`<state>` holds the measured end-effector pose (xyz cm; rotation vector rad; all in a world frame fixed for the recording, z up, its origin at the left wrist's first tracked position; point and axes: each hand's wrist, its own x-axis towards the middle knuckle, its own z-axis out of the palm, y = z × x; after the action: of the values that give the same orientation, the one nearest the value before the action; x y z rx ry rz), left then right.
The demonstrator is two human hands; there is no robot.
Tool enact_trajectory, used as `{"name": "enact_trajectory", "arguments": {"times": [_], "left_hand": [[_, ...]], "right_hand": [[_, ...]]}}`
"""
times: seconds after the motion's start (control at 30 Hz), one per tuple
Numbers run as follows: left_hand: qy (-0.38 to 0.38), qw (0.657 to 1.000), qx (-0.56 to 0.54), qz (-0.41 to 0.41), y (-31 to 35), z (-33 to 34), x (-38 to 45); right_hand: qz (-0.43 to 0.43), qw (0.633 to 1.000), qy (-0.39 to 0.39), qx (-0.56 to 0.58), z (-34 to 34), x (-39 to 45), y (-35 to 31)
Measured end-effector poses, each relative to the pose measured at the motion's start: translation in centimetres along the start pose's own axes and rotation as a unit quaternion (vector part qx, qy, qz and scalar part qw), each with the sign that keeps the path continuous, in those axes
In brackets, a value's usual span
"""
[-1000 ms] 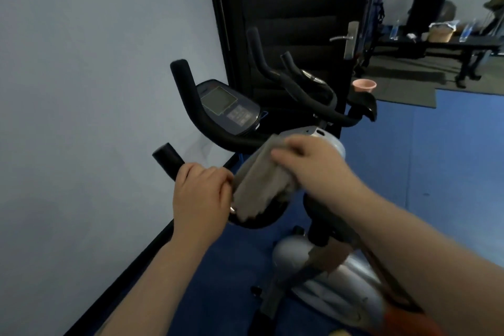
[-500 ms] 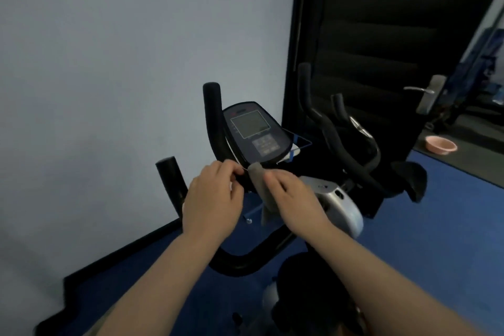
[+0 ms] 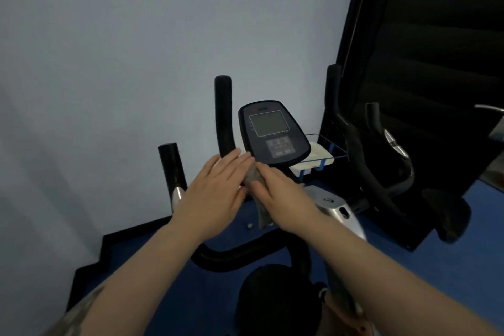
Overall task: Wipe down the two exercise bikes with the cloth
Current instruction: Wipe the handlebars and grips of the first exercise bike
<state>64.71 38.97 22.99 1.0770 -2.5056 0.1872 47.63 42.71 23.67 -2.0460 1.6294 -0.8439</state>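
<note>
The near bike's console stands at the centre, its grey screen facing up. Just below its lower edge the two hands meet over a grey cloth. The right hand grips the cloth, whose tail hangs down beneath it. The left hand lies with fingers straight, their tips touching the cloth. Left of the console rises a black handlebar post. Right of the console stands the second bike's handlebar, before a dark door.
</note>
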Motion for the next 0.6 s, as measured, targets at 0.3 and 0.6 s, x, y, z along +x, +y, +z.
{"name": "enact_trajectory", "arguments": {"times": [0.3,0.6], "left_hand": [[0.017,0.999,-0.022,-0.043,-0.2,-0.3,0.2],[0.031,0.998,-0.036,-0.047,-0.2,-0.3,0.2]], "right_hand": [[-0.007,0.999,0.028,0.040,-0.9,-1.8,1.0],[-0.018,0.997,0.064,0.036,-0.6,-2.9,1.6]]}}
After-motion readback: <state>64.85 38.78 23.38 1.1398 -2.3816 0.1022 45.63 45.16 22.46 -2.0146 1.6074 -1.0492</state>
